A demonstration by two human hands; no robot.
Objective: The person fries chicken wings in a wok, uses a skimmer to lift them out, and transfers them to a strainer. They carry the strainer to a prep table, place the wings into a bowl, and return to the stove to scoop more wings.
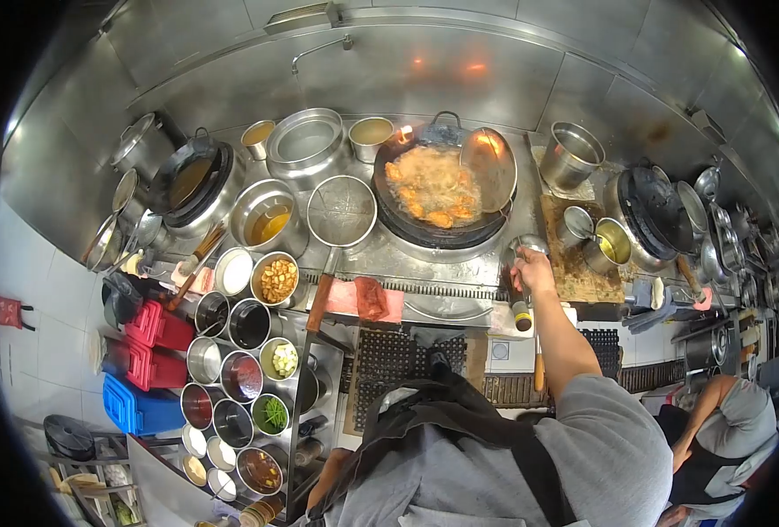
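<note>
A: Where's ladle (489,165)?
B: Over wok (433,237), back of surface. Person's right hand (532,270) wrapped rnd its handle; left hand not visible.
A: Progress?
B: Fried pieces (429,186) look golden, prob. nearly done; none lifted out yet.

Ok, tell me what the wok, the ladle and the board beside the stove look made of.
The wok looks like dark, matte metal, probably seasoned steel or iron, judging by its blackened rim. The ladle, gripped by the right hand, is bare shiny metal, likely stainless, and it mirrors orange light. The board looks like wood, with a brown, scuffed, worn face.
</note>
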